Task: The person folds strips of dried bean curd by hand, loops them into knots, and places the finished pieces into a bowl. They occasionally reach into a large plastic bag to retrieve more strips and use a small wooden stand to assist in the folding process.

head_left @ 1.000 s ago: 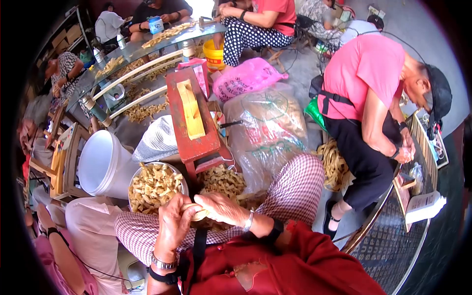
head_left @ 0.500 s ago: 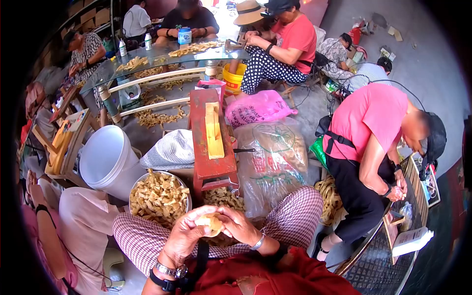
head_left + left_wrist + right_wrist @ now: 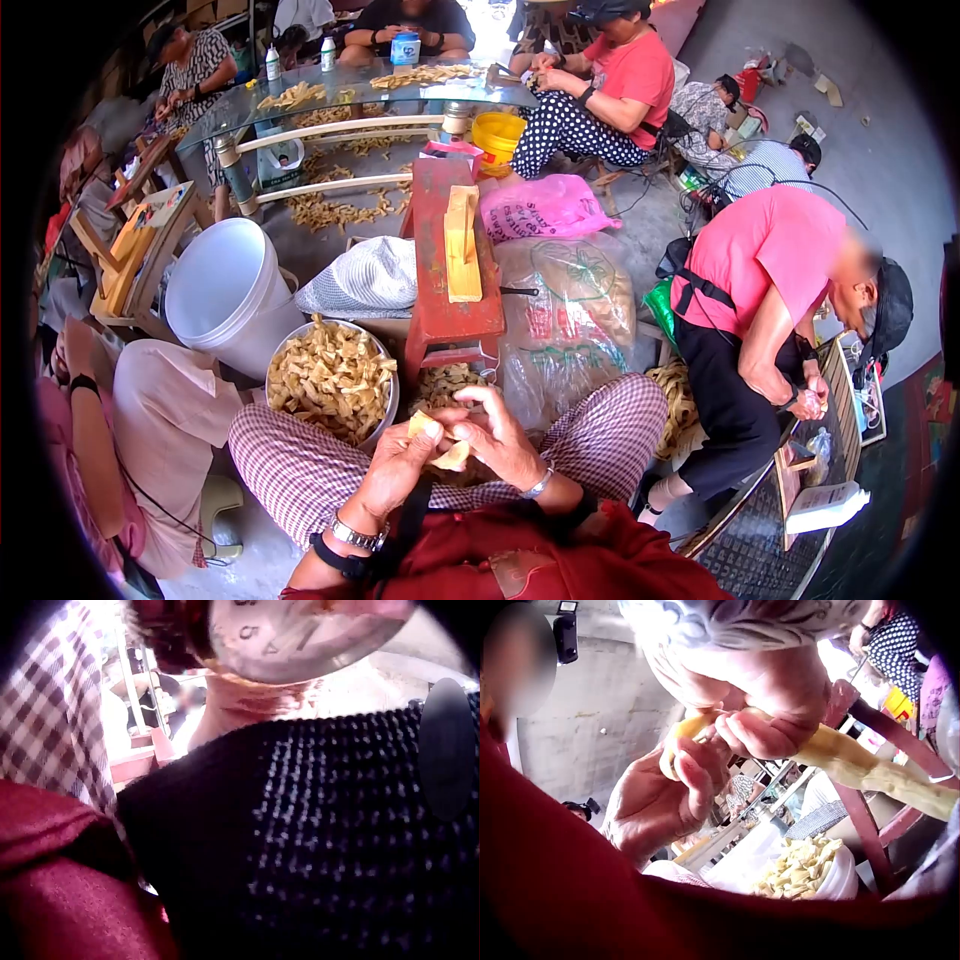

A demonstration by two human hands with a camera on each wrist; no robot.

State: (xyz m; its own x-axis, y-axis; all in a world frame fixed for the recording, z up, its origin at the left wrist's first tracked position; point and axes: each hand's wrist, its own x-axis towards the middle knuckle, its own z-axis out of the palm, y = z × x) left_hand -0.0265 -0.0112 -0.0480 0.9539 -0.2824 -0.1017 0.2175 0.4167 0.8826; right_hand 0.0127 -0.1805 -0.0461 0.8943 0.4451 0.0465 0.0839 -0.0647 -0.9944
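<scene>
Above the lap, my left hand (image 3: 400, 462) pinches a folded pale-yellow strip (image 3: 452, 457) between thumb and fingers. My right hand (image 3: 498, 440) is close against it, its index finger raised. In the right wrist view its other fingers curl round the strip (image 3: 885, 776), whose long flat tail runs off to the right; the left hand (image 3: 656, 806) holds the folded end. The left wrist view has only a watch (image 3: 300, 641) and a dark knitted band (image 3: 337, 825); the hand is hidden there. A white bowl (image 3: 392, 400) heaped with short yellow knotted pieces (image 3: 330, 378) stands just beyond the left knee.
A red bench (image 3: 432, 230) bears a yellow wooden block (image 3: 462, 250). Left of it are a white bucket (image 3: 225, 290) and a grey-white woven bag (image 3: 368, 280); right, a clear plastic sack (image 3: 565, 320). People sit around, one in pink (image 3: 765, 250) bending close on the right.
The hands have drawn slightly apart and the strip's folded end now shows between them. The right index finger has lifted. The head view has shifted, so the surroundings sit further right.
</scene>
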